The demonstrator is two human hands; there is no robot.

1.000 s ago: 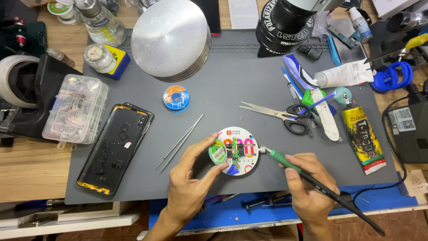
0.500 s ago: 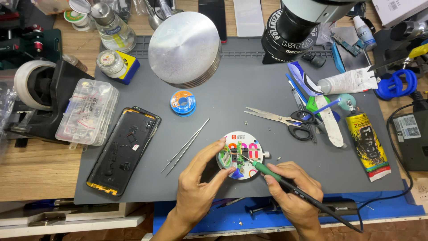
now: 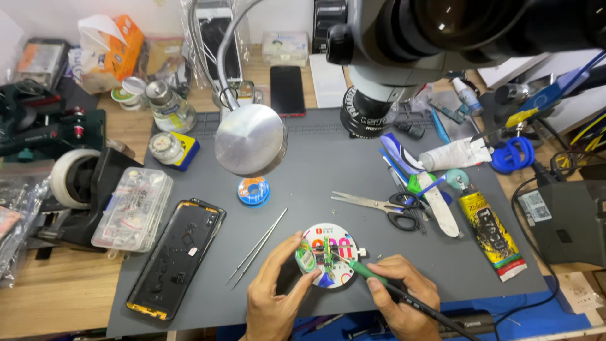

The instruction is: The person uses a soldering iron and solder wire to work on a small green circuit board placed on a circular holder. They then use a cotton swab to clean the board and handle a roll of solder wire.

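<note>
A small green circuit board (image 3: 326,255) sits on a round white holder (image 3: 330,254) with coloured markings, at the near edge of a grey work mat (image 3: 303,183) on a wooden table (image 3: 57,303). The board's long axis runs roughly away from the person, nearly upright in the head view. The left hand (image 3: 274,297) comes in from below and to the left, thumb and forefinger spread around the holder's left rim and pinching a small pale-green roll (image 3: 306,259) against it, just beside the board. The right hand (image 3: 404,297) lies to the lower right, its fingers pressed together around the green grip of a soldering iron (image 3: 372,278), held like a pen. The iron's shaft slants up and to the left, its tip meeting the board near the middle from the right side; whether it touches cannot be told. Both hands are close to the board, the left fingers a little nearer to it. To the left, a pair of tweezers (image 3: 259,247) lies slantwise on the mat, apart from the holder, and beyond it an opened phone frame (image 3: 177,257). Scissors (image 3: 375,207) rest above and to the right. A solder spool (image 3: 254,191) sits farther up, under the round lamp head (image 3: 250,140), with the microscope (image 3: 404,57) looming over the back.
</note>
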